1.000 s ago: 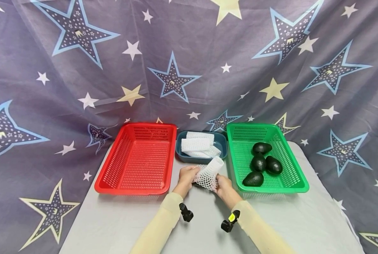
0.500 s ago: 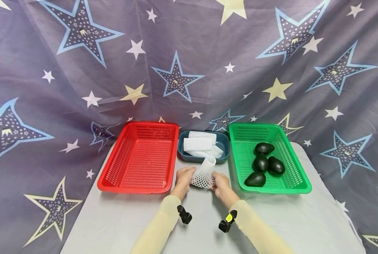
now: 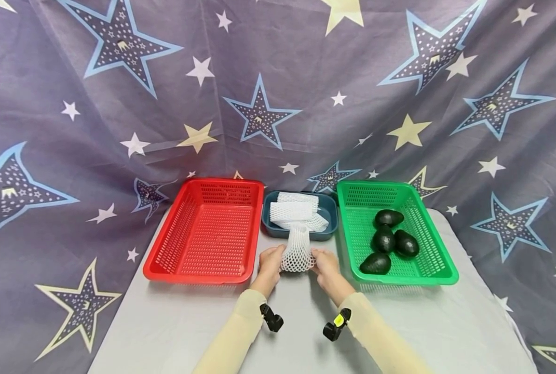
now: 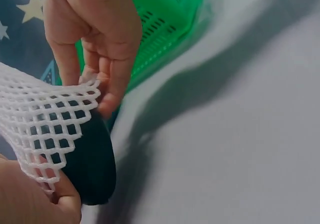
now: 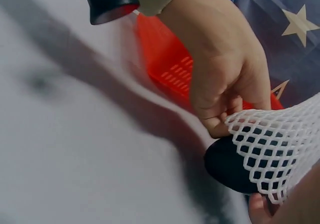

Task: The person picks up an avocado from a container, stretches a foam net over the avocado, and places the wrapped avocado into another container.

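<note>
A white foam net sleeve (image 3: 298, 250) is stretched partway over a dark avocado (image 4: 92, 159), whose rounded end sticks out of the mesh in both wrist views. My left hand (image 3: 270, 267) pinches the sleeve's open edge on the left side. On the opposite side my right hand (image 3: 326, 271) pinches the same edge between thumb and fingers. The narrow end of the sleeve points away from me, overlapping the front of the blue bin in the head view. From above, the mesh hides most of the avocado.
A red basket (image 3: 203, 283) stands on the left. The dark blue bin (image 3: 326, 236) at the back middle holds several folded foam nets (image 3: 292, 212). On the right, a green basket (image 3: 427, 278) contains several avocados (image 3: 383, 240). A starry curtain (image 3: 306, 52) hangs behind the table.
The sleeve's narrow end has swung from the upper right to pointing straight away from me. Both hands shifted slightly with it, still pinching the mesh edge.
</note>
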Motion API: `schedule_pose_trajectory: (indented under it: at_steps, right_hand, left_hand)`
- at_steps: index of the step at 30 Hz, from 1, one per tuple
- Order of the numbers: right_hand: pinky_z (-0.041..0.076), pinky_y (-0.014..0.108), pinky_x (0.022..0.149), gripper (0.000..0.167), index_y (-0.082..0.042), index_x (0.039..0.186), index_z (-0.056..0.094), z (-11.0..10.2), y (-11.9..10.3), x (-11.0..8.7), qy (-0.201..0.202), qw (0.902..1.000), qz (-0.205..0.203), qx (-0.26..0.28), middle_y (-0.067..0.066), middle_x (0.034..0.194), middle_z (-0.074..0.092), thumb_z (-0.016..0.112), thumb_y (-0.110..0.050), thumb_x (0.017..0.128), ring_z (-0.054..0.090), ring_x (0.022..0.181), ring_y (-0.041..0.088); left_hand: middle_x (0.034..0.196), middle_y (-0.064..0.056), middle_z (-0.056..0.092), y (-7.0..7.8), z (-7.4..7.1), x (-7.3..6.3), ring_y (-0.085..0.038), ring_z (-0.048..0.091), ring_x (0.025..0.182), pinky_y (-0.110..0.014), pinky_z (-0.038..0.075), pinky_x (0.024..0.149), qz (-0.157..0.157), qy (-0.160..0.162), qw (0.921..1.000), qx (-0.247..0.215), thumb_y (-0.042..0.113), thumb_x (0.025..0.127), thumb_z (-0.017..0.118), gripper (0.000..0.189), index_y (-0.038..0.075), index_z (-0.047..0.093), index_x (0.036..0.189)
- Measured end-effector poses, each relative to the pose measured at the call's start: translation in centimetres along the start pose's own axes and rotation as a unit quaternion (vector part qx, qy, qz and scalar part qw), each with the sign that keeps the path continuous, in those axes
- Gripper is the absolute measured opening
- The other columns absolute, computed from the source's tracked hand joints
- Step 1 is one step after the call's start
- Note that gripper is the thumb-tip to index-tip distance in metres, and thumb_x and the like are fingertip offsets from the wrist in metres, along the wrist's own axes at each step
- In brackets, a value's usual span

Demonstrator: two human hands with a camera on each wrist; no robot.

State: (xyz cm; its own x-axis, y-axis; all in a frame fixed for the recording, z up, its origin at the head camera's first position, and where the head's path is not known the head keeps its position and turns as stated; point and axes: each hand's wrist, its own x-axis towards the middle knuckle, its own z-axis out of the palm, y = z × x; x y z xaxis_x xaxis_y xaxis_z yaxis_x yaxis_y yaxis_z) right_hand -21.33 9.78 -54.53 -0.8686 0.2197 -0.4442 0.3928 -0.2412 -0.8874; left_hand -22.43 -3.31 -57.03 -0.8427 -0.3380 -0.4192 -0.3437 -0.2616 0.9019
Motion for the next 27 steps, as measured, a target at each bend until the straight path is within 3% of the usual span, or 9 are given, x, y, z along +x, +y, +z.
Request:
schedule_pose_trajectory:
  at_steps: [4,8,13,19,27]
  right_hand:
    - [0.049,0.02,0.061,0.017,0.01,0.107,0.064,-0.3,-1.0,0.1,0.025,0.9993,-0.028,-0.004,-0.002,0.081,0.058,0.059,-0.005,0.1,0.054,0.068,0.007]
    - [0.049,0.02,0.06,0.019,0.011,0.108,0.066,-0.6,-1.2,0.5,0.033,0.9988,-0.034,-0.012,-0.002,0.08,0.06,0.061,-0.005,0.1,0.055,0.067,0.006]
    - [0.051,0.021,0.062,0.022,0.014,0.113,0.065,-1.1,-1.0,0.7,0.031,0.999,-0.032,-0.009,-0.002,0.078,0.061,0.061,-0.004,0.1,0.057,0.066,0.007]
    - [0.051,0.021,0.061,0.021,0.014,0.111,0.065,-1.4,-0.6,1.0,0.021,0.9993,-0.032,-0.002,-0.002,0.076,0.062,0.062,-0.003,0.099,0.058,0.066,0.008]
    - [0.05,0.02,0.061,0.015,0.01,0.105,0.066,-1.4,-0.7,1.3,0.014,0.9997,-0.017,-0.005,-0.003,0.076,0.06,0.062,-0.003,0.099,0.055,0.068,0.007]
  left_hand:
    - [0.066,0.005,0.059,0.5,0.5,-0.4,-0.007,0.055,0.061,-0.02,0.048,0.056,-0.029,-0.036,0.9985,-0.03,0.013,0.089,0.065,0.015,0.01,0.062,0.074]
    - [0.069,0.004,0.061,0.4,0.7,-0.3,-0.007,0.057,0.065,-0.02,0.05,0.058,-0.048,-0.059,0.996,-0.048,0.011,0.091,0.062,0.018,0.01,0.058,0.073]
    - [0.077,0.001,0.064,-0.2,0.9,0.1,-0.009,0.061,0.073,-0.022,0.054,0.066,-0.059,-0.084,0.9929,-0.059,0.011,0.094,0.061,0.01,0.002,0.063,0.088]
    - [0.086,-0.002,0.066,-0.9,0.6,0.9,-0.01,0.062,0.08,-0.025,0.055,0.072,-0.073,-0.097,0.9913,-0.05,0.013,0.096,0.061,0.025,-0.006,0.064,0.11]
    - [0.094,-0.002,0.067,-1.1,0.1,1.4,-0.01,0.061,0.085,-0.026,0.054,0.076,-0.068,-0.108,0.9914,-0.027,0.018,0.099,0.062,0.033,-0.007,0.064,0.121]
